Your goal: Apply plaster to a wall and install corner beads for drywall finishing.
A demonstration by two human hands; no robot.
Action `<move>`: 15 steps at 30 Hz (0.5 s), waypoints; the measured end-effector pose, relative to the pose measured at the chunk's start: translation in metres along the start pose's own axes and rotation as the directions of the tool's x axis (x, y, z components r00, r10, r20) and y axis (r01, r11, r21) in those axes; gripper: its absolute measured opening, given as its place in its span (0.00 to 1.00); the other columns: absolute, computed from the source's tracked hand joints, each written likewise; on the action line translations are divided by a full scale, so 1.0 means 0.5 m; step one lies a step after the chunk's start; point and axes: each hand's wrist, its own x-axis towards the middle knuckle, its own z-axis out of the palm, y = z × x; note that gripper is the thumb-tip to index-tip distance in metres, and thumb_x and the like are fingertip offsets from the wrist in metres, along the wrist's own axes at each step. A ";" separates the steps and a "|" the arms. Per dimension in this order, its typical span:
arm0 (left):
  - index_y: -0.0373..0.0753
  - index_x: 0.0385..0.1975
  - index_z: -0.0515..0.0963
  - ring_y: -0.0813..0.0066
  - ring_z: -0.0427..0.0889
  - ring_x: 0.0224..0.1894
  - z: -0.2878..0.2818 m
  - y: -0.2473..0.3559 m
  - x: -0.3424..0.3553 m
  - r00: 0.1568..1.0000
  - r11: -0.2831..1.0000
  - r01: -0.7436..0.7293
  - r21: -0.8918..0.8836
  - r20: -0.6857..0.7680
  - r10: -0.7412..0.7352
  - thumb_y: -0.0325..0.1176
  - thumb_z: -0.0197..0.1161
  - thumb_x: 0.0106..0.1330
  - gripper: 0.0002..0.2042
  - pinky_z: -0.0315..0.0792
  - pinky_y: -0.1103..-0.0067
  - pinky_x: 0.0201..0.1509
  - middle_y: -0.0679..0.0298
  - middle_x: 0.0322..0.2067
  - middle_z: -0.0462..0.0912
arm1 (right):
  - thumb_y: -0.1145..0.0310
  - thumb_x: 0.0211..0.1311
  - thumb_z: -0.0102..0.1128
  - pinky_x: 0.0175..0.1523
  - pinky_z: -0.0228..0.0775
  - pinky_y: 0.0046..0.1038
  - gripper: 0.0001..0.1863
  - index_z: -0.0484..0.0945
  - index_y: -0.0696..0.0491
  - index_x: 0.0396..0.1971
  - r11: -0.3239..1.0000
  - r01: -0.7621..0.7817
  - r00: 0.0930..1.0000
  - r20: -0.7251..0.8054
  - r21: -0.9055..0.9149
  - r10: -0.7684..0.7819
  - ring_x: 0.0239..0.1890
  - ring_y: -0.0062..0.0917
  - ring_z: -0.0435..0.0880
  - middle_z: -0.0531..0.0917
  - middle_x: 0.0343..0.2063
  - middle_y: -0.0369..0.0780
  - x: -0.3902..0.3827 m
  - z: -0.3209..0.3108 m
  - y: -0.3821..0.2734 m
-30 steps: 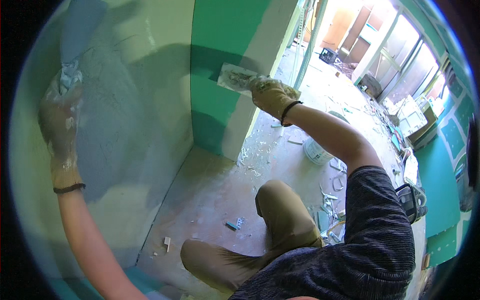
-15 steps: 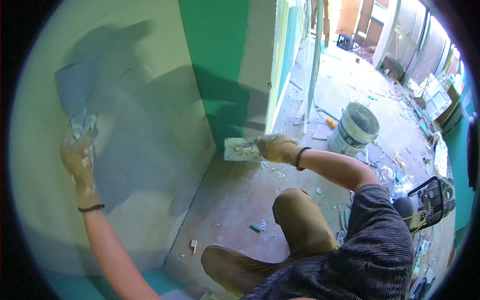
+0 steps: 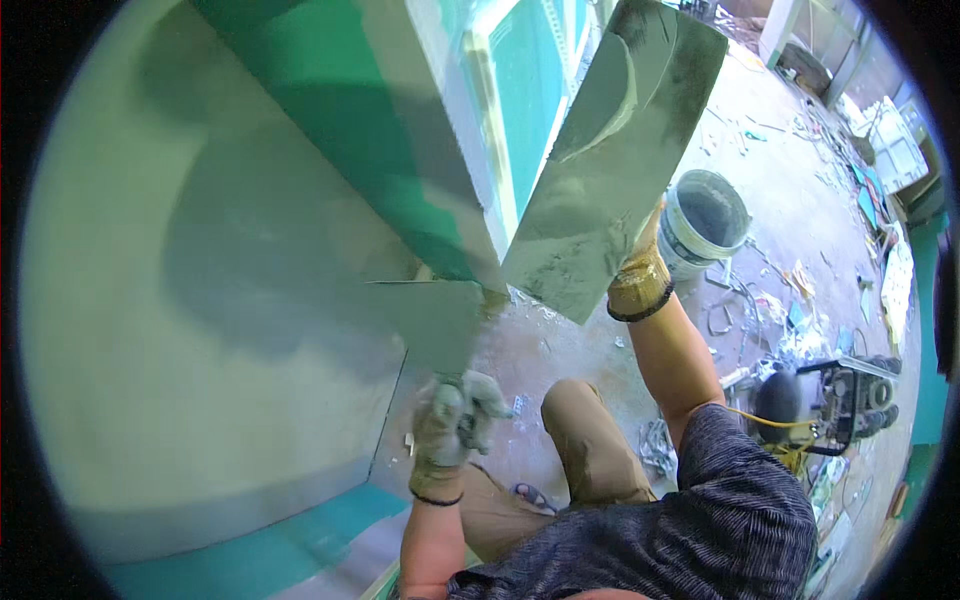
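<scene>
My left hand (image 3: 452,418), in a pale, compound-stained work glove, is closed around the handle of a wide putty knife (image 3: 437,318). Its broad flat blade points up, close to the corner where the pale wall (image 3: 130,400) meets the green board (image 3: 330,110). My right hand (image 3: 640,275), in a yellowish glove, grips a long rectangular plastering trowel (image 3: 610,170) from behind, its fingers mostly hidden. The trowel is raised and tilted, its flat face turned to me. Grey smears and a curved ridge of compound lie on that face. The two tools are apart.
A grey-smeared bucket (image 3: 708,220) stands on the floor just beyond my right hand. A dark machine with a yellow hose (image 3: 840,405) sits at the right. Scraps and debris litter the floor (image 3: 770,130). Teal board (image 3: 260,530) edges the wall's bottom; my bent knees are below.
My left hand has come away from the pale wall, moving right and down with the putty knife. My right hand has lifted the trowel and turned its long face toward me.
</scene>
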 end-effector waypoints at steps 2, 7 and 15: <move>0.32 0.44 0.83 0.82 0.76 0.17 0.083 0.056 -0.018 0.989 0.991 0.132 -0.031 0.066 -0.130 0.60 0.65 0.70 0.29 0.66 0.85 0.19 0.58 0.31 0.87 | 0.52 0.70 0.60 0.67 0.73 0.43 0.29 0.74 0.56 0.63 0.998 0.016 0.997 0.077 -0.061 -0.011 0.60 0.38 0.80 0.81 0.58 0.45 0.004 0.096 -0.009; 0.31 0.45 0.83 0.82 0.77 0.18 0.212 0.251 -0.057 0.899 0.894 0.430 0.125 0.030 -0.437 0.59 0.67 0.69 0.29 0.66 0.85 0.20 0.59 0.31 0.87 | 0.64 0.62 0.70 0.49 0.78 0.34 0.14 0.84 0.56 0.43 -0.351 0.318 0.937 0.349 -0.881 -0.029 0.48 0.27 0.85 0.87 0.45 0.39 -0.008 0.318 -0.042; 0.27 0.39 0.82 0.78 0.77 0.19 0.308 0.572 -0.158 0.946 0.949 0.304 0.081 0.097 -0.311 0.58 0.66 0.70 0.30 0.67 0.83 0.19 0.54 0.29 0.85 | 0.63 0.58 0.67 0.41 0.81 0.36 0.12 0.88 0.51 0.39 -0.534 -0.186 0.769 -0.461 -0.825 0.443 0.31 0.36 0.88 0.90 0.31 0.36 -0.179 0.509 -0.227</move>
